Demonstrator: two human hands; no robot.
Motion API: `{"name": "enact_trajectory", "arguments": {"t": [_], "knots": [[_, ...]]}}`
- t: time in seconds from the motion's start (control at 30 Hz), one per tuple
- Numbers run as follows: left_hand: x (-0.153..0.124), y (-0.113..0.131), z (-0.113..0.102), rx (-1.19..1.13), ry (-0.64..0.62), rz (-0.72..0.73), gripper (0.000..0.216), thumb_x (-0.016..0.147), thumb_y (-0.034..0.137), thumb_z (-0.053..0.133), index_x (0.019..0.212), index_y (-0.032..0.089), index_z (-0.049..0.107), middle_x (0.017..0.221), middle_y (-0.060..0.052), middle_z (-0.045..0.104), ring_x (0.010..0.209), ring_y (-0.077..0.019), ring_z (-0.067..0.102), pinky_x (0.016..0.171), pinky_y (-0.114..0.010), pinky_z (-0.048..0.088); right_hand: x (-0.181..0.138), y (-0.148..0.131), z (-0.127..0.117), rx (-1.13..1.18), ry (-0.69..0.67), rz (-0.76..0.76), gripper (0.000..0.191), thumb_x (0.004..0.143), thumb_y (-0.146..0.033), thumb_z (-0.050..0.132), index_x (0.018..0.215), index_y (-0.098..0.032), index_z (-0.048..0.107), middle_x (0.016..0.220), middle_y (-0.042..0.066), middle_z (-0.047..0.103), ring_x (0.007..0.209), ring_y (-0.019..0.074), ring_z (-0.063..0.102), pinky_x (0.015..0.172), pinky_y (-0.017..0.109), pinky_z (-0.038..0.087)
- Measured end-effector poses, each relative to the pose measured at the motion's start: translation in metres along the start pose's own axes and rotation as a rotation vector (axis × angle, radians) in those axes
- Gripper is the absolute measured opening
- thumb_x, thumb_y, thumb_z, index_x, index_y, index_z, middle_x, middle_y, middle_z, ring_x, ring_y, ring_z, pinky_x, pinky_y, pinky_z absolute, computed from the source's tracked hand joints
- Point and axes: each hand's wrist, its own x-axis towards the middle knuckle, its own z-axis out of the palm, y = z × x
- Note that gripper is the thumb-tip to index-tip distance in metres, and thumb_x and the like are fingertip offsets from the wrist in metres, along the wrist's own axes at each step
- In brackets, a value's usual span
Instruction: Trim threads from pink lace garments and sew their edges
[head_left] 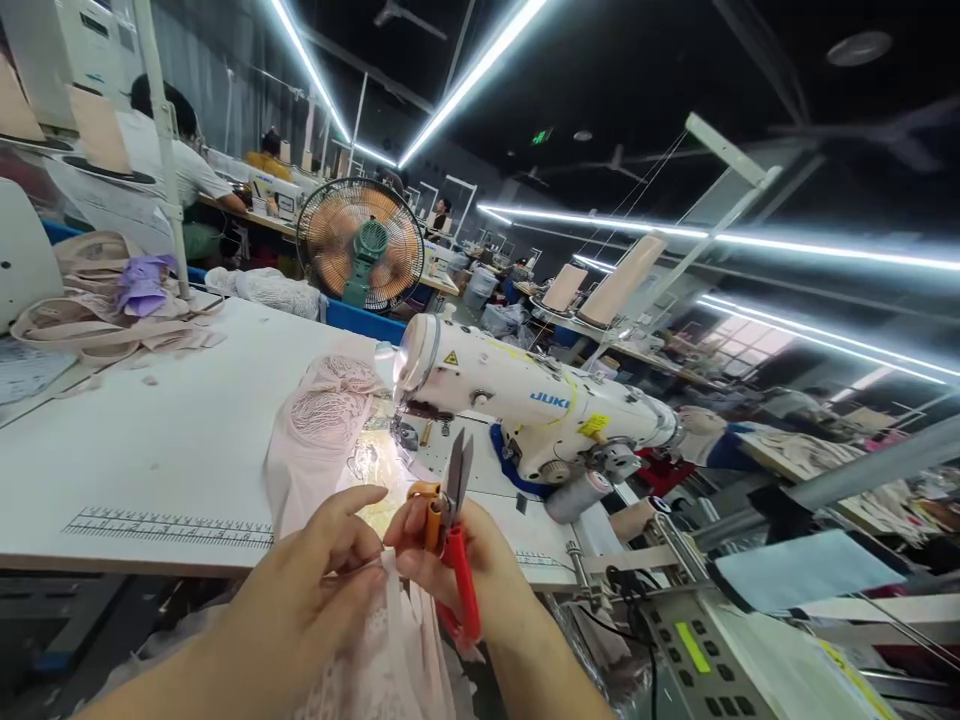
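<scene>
I'm watching from afar: the left hand (319, 575) and right hand (491, 575) are pinching the strip (393, 625), nearside of the machine (517, 390). The right is also holding scissors (456, 548), blades up; a turning wrist could be tipping them onto the strip, nicking it.

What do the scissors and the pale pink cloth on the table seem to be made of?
Scissors: blades probably steel, grey with a metallic sheen; red handle likely smooth plastic, by its even colour. Pale pink cloth: apparently matte textile, from its lace-like pattern; the fibre cannot be told.
</scene>
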Motion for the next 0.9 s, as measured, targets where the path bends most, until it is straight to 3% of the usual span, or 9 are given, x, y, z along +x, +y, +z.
{"name": "enact_trajectory", "arguments": {"t": [0.17, 0.27, 0.43, 0.53, 0.63, 0.73, 0.83, 0.9], "knots": [[0.001, 0.003, 0.000, -0.052, 0.003, -0.074, 0.031, 0.083, 0.034, 0.052, 0.113, 0.030, 0.051, 0.066, 0.008, 0.054, 0.048, -0.0093, 0.050, 0.044, -0.019, 0.040, 0.009, 0.000, 0.006, -0.138, -0.010, 0.053, 0.028, 0.077, -0.042, 0.071, 0.079, -0.022, 0.050, 0.070, -0.003, 0.048, 0.060, 0.0123, 0.044, 0.054, 0.025, 0.038], [-0.001, -0.001, -0.001, -0.001, 0.037, -0.061, 0.024, 0.084, 0.036, 0.050, 0.108, 0.029, 0.052, 0.066, 0.007, 0.056, 0.051, -0.0104, 0.054, 0.049, -0.020, 0.043, 0.009, 0.004, 0.008, -0.210, 0.019, 0.014, 0.025, 0.082, -0.042, 0.063, 0.079, -0.022, 0.049, 0.069, -0.003, 0.044, 0.060, 0.0129, 0.043, 0.055, 0.026, 0.038], [-0.006, -0.016, -0.003, 0.256, 0.153, 0.009, 0.028, 0.074, 0.041, 0.061, 0.099, 0.027, 0.061, 0.096, -0.002, 0.069, 0.078, -0.0198, 0.065, 0.067, -0.027, 0.050, 0.008, 0.007, 0.009, -0.246, 0.041, -0.021, 0.014, 0.088, -0.034, 0.054, 0.083, -0.022, 0.048, 0.064, -0.004, 0.042, 0.056, 0.0114, 0.038, 0.052, 0.025, 0.034], [-0.004, -0.023, -0.004, 0.219, 0.075, -0.068, 0.026, 0.073, 0.042, 0.061, 0.092, 0.025, 0.065, 0.083, -0.002, 0.068, 0.068, -0.0189, 0.061, 0.060, -0.026, 0.048, 0.008, 0.007, 0.012, -0.242, 0.018, -0.024, 0.013, 0.088, -0.032, 0.054, 0.083, -0.022, 0.048, 0.064, -0.004, 0.042, 0.057, 0.0116, 0.038, 0.053, 0.025, 0.034], [0.001, -0.025, -0.004, 0.031, -0.064, -0.260, 0.028, 0.076, 0.047, 0.056, 0.078, 0.020, 0.063, 0.060, 0.002, 0.054, 0.050, -0.0128, 0.046, 0.046, -0.023, 0.038, 0.008, 0.009, 0.014, -0.237, 0.004, -0.004, 0.014, 0.088, -0.035, 0.053, 0.083, -0.023, 0.047, 0.066, -0.004, 0.044, 0.058, 0.0121, 0.039, 0.054, 0.026, 0.035], [0.006, -0.026, -0.005, -0.123, -0.176, -0.338, 0.033, 0.074, 0.050, 0.060, 0.072, 0.017, 0.060, 0.057, 0.004, 0.048, 0.050, -0.0109, 0.040, 0.049, -0.023, 0.034, 0.007, 0.012, 0.013, -0.248, 0.004, 0.026, 0.018, 0.089, -0.039, 0.052, 0.084, -0.023, 0.047, 0.069, -0.003, 0.045, 0.059, 0.0123, 0.040, 0.056, 0.026, 0.036], [0.009, -0.025, -0.008, -0.197, -0.204, -0.389, 0.034, 0.072, 0.050, 0.065, 0.070, 0.016, 0.059, 0.057, 0.004, 0.049, 0.052, -0.0106, 0.041, 0.051, -0.023, 0.032, 0.005, 0.014, 0.002, -0.271, -0.050, 0.030, 0.031, 0.086, -0.052, 0.056, 0.086, -0.023, 0.048, 0.075, -0.002, 0.048, 0.063, 0.0132, 0.042, 0.059, 0.027, 0.038], [0.009, -0.023, -0.010, -0.229, -0.173, -0.414, 0.033, 0.070, 0.048, 0.068, 0.067, 0.016, 0.057, 0.055, 0.005, 0.048, 0.052, -0.0100, 0.040, 0.051, -0.023, 0.030, 0.001, 0.015, -0.009, -0.302, -0.163, 0.028, 0.046, 0.080, -0.066, 0.054, 0.088, -0.021, 0.049, 0.080, 0.000, 0.050, 0.066, 0.0142, 0.044, 0.060, 0.027, 0.039]]}}
